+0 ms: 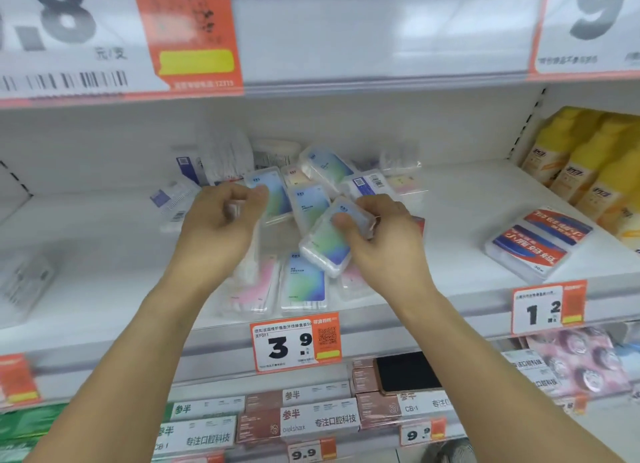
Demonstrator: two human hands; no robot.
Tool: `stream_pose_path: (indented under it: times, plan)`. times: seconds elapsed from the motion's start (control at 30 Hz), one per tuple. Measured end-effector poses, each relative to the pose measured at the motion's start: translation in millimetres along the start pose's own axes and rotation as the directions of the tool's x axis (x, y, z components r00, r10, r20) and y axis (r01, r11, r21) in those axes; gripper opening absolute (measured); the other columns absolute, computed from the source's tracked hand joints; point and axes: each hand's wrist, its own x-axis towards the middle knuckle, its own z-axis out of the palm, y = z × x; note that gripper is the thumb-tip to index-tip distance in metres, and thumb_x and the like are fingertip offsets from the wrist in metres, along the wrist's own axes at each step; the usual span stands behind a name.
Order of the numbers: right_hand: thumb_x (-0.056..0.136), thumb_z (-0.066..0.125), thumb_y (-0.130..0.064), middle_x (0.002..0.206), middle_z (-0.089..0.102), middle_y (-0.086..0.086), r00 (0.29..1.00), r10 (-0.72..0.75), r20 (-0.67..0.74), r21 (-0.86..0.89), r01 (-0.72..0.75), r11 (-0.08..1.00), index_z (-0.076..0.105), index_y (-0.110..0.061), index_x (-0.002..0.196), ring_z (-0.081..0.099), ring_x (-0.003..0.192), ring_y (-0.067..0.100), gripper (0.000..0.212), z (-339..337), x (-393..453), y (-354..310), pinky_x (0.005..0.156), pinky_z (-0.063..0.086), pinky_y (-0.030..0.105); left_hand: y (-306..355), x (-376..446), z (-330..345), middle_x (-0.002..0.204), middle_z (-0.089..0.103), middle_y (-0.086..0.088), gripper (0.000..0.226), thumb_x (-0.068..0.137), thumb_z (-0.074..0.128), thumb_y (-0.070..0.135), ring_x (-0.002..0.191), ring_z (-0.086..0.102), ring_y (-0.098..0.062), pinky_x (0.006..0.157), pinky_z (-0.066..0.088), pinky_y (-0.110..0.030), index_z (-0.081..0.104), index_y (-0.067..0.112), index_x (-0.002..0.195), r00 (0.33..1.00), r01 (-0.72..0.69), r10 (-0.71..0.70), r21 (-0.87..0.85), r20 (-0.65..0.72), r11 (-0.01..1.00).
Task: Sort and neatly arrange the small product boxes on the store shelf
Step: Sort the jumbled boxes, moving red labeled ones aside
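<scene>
Several small clear boxes with blue-green and pink cards lie jumbled on the white shelf (450, 199). My right hand (384, 241) grips one blue-green box (329, 241), thumb on its face, tilted above the pile. My left hand (221, 223) pinches a small clear box (233, 209) that my fingers mostly hide. A pink box (254, 282) and a blue box (304, 282) lie flat side by side at the shelf's front. More blue-green boxes (310, 204) overlap behind the hands, with white barcode-labelled packs (369, 183) further back.
A red-and-blue pack (540, 241) lies at the right, yellow packages (588, 164) beyond it. White boxes (173, 199) sit at the left. Price tags reading 3.9 (294, 345) and 1.2 (547, 306) hang on the shelf edge. Toothpaste boxes (311, 417) fill the shelf below.
</scene>
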Motion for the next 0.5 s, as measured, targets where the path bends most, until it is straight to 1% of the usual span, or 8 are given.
stream_pose_path:
  times: [0.07, 0.1, 0.17, 0.2, 0.27, 0.37, 0.43, 0.5]
  plan:
    - [0.095, 0.06, -0.038, 0.121, 0.058, 0.006, 0.996, -0.033, -0.088, -0.033, 0.03, 0.999, 0.059, -0.017, 0.126, 0.056, 0.108, 0.023, 0.037, 1, 0, -1, 0.084, 0.037, 0.021, 0, 6, -8, 0.116, 0.059, -0.001, 0.026, 0.074, 0.064, 0.046, 0.096, 0.059, -0.011, 0.081, 0.043, -0.026, 0.064, 0.03, 0.094, 0.992, 0.119, -0.107, -0.182, 0.073, 0.976]
    - [0.094, 0.059, -0.036, 0.121, 0.058, 0.005, 0.987, -0.082, -0.137, -0.047, 0.076, 0.996, 0.061, -0.017, 0.123, 0.055, 0.11, 0.023, 0.034, 1, 0, -4, 0.089, 0.038, 0.022, -2, 9, -12, 0.122, 0.059, -0.005, 0.034, 0.068, 0.065, 0.044, 0.103, 0.06, -0.015, 0.084, 0.044, -0.029, 0.064, 0.029, 0.098, 0.982, 0.176, -0.153, -0.234, 0.114, 0.956]
    - [0.087, 0.061, -0.034, 0.116, 0.061, 0.002, 0.973, -0.181, -0.141, -0.046, 0.176, 0.983, 0.066, -0.018, 0.113, 0.054, 0.112, 0.019, 0.03, 6, -4, -16, 0.093, 0.043, 0.026, -6, 11, -18, 0.113, 0.065, -0.003, 0.036, 0.076, 0.071, 0.034, 0.095, 0.064, -0.013, 0.074, 0.046, -0.026, 0.061, 0.023, 0.109, 0.976, 0.189, -0.165, -0.183, 0.141, 0.965]
    - [0.084, 0.063, -0.033, 0.116, 0.062, 0.0, 0.971, -0.221, -0.09, -0.035, 0.218, 0.975, 0.067, -0.019, 0.112, 0.054, 0.112, 0.018, 0.032, 10, -7, -22, 0.093, 0.044, 0.025, -8, 11, -20, 0.106, 0.068, 0.001, 0.034, 0.082, 0.072, 0.033, 0.089, 0.065, -0.01, 0.068, 0.048, -0.024, 0.061, 0.021, 0.112, 0.982, 0.156, -0.142, -0.115, 0.121, 0.981]
    - [0.081, 0.068, -0.036, 0.122, 0.061, -0.001, 0.946, -0.317, 0.069, -0.03, 0.319, 0.947, 0.064, -0.02, 0.121, 0.053, 0.117, 0.016, 0.043, 20, -14, -33, 0.097, 0.043, 0.026, -12, 10, -21, 0.095, 0.069, 0.006, 0.034, 0.081, 0.073, 0.042, 0.082, 0.067, -0.009, 0.065, 0.051, -0.024, 0.065, 0.021, 0.107, 0.997, 0.05, -0.051, 0.022, 0.059, 0.999]
    - [0.08, 0.062, -0.058, 0.13, 0.06, -0.003, 0.862, -0.411, 0.295, -0.158, 0.469, 0.869, 0.047, -0.03, 0.141, 0.055, 0.121, 0.018, 0.069, 38, -21, -41, 0.109, 0.037, 0.041, -19, 6, -22, 0.093, 0.07, -0.001, 0.028, 0.088, 0.061, 0.049, 0.084, 0.064, -0.014, 0.067, 0.048, -0.027, 0.071, 0.025, 0.097, 0.985, -0.136, 0.101, 0.265, 0.142, 0.955]
    - [0.078, 0.055, -0.066, 0.121, 0.067, -0.002, 0.857, -0.406, 0.316, -0.263, 0.491, 0.831, 0.044, -0.035, 0.143, 0.061, 0.114, 0.02, 0.073, 47, -22, -46, 0.109, 0.035, 0.047, -26, 5, -23, 0.099, 0.068, -0.003, 0.028, 0.097, 0.051, 0.041, 0.088, 0.059, 0.0, 0.075, 0.046, -0.016, 0.072, 0.024, 0.103, 0.972, -0.196, 0.146, 0.292, 0.186, 0.936]
    - [0.078, 0.059, -0.059, 0.118, 0.067, -0.001, 0.869, -0.4, 0.292, -0.268, 0.475, 0.838, 0.048, -0.036, 0.14, 0.062, 0.111, 0.021, 0.067, 50, -19, -47, 0.108, 0.035, 0.045, -31, 6, -31, 0.101, 0.064, 0.001, 0.026, 0.1, 0.049, 0.026, 0.087, 0.053, 0.011, 0.073, 0.037, -0.001, 0.073, 0.016, 0.103, 0.98, -0.195, 0.18, 0.236, 0.084, 0.952]
